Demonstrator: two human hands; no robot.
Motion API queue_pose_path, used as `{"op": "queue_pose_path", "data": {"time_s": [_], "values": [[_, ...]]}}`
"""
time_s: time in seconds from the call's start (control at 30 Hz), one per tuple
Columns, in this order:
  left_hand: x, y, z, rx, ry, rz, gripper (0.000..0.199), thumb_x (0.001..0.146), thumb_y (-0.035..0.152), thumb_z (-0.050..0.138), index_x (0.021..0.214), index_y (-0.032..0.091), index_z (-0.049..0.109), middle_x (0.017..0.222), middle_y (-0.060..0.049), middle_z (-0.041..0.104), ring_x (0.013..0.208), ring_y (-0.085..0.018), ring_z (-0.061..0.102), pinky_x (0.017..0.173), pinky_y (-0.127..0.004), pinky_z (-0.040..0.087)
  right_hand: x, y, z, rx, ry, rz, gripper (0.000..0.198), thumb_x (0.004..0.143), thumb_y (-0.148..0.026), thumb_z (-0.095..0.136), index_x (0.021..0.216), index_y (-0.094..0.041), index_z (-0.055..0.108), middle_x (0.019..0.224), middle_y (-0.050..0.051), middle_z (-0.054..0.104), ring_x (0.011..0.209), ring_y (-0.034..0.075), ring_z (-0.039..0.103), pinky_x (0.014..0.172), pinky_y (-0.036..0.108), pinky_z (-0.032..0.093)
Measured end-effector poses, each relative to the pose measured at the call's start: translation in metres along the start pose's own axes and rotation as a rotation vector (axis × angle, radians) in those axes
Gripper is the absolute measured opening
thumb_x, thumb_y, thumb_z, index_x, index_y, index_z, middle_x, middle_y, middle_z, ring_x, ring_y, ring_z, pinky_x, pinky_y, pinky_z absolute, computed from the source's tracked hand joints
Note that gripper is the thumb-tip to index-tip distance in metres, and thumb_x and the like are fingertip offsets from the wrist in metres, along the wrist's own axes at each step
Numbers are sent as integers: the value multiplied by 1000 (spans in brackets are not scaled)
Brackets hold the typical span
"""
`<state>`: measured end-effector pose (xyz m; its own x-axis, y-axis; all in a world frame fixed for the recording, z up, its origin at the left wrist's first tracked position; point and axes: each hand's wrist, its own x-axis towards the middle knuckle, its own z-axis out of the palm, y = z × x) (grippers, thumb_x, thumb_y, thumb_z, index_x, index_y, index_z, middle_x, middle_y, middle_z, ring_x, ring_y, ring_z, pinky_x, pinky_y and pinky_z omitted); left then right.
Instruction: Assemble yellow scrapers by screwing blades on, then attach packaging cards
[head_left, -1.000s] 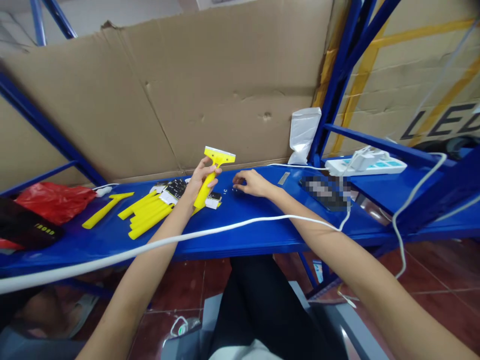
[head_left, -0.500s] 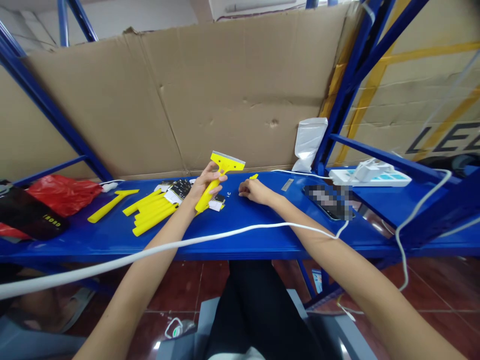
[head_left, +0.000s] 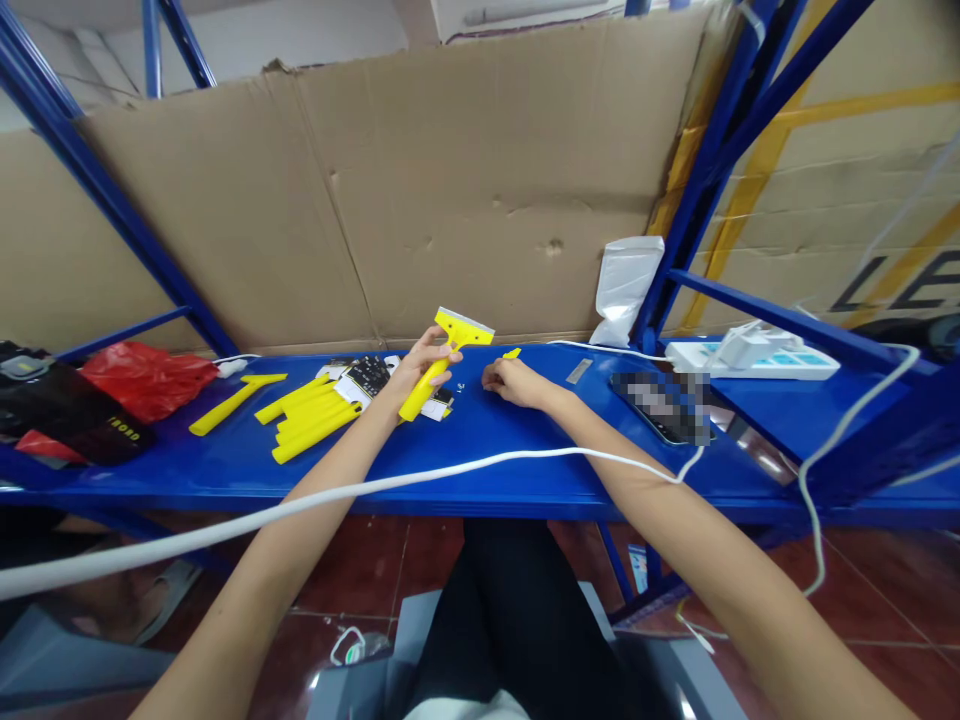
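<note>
My left hand [head_left: 421, 366] is wrapped around the handle of a yellow scraper [head_left: 430, 384], its wide head with a metal edge tilted up and away from me. Low over the blue tabletop, my right hand [head_left: 511, 380] has its fingers curled together; whatever they hold is hidden. Just beyond those fingers a small yellow piece [head_left: 512, 353] shows. A few tiny metal bits [head_left: 460, 387], too small to name surely, lie between the hands. Left of my left forearm are several yellow scraper handles [head_left: 311, 425] and black-and-white printed cards [head_left: 364, 376].
A single yellow scraper body [head_left: 232, 405] lies farther left, near a red plastic bag [head_left: 146, 380] and a black bag [head_left: 82, 415]. To the right are a flat metal blade [head_left: 578, 371], a phone [head_left: 660, 405] and a power strip [head_left: 750, 360]. A white cable [head_left: 480, 460] crosses above my forearms.
The view has shifted slightly, so most things sit a little farther right. The scraper in my left hand has tilted slightly. My right hand stays low with its fingers curled.
</note>
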<state>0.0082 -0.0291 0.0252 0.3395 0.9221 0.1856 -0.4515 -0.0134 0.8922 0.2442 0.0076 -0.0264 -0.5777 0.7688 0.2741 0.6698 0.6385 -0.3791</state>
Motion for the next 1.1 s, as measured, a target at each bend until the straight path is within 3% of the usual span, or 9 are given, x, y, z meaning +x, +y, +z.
{"op": "queue_pose_path", "data": {"time_s": [0.33, 0.53, 0.63, 0.87, 0.97, 1.1], "values": [[3, -6, -1, 7, 11, -60, 51, 70, 10, 83, 111, 27, 57, 98, -1, 61, 78, -12, 69, 39, -12, 26, 3, 1, 8, -28, 24, 23, 15, 99, -4, 69, 101, -13, 80, 115, 19, 78, 103, 27, 73, 92, 33, 53], [4, -6, -1, 6, 34, -55, 51, 71, 10, 83, 112, 27, 58, 98, 0, 62, 79, -12, 69, 40, -12, 26, 2, 4, 6, 61, 142, 17, 15, 98, -3, 69, 98, -15, 76, 102, 16, 80, 94, 27, 73, 84, 32, 52], [5, -6, -2, -23, 52, -33, 51, 71, 9, 83, 113, 27, 58, 100, 0, 64, 78, -11, 69, 40, -12, 28, 2, 3, -5, 141, 320, -1, 13, 102, -7, 66, 102, -17, 75, 97, 11, 81, 88, 24, 73, 83, 32, 53], [8, -4, -6, -181, 106, -25, 54, 74, 4, 81, 118, 25, 57, 103, -2, 67, 77, -11, 70, 42, -11, 31, -3, -8, -30, 306, 937, -77, 25, 115, -34, 55, 120, -22, 76, 119, 12, 80, 106, 24, 76, 97, 40, 61], [6, -3, -5, -197, 106, -38, 55, 74, 3, 80, 119, 26, 57, 101, -2, 67, 76, -12, 70, 40, -12, 30, -5, -14, -32, 370, 1068, -113, 26, 114, -41, 59, 116, -23, 77, 116, 11, 82, 106, 25, 79, 99, 42, 63], [4, -3, -2, -191, 77, -33, 53, 73, 2, 81, 117, 24, 58, 103, -3, 67, 76, -12, 70, 39, -13, 30, -7, -21, -33, 430, 1124, -149, 22, 111, -43, 67, 111, -25, 80, 113, 9, 85, 105, 25, 81, 100, 43, 65]]}}
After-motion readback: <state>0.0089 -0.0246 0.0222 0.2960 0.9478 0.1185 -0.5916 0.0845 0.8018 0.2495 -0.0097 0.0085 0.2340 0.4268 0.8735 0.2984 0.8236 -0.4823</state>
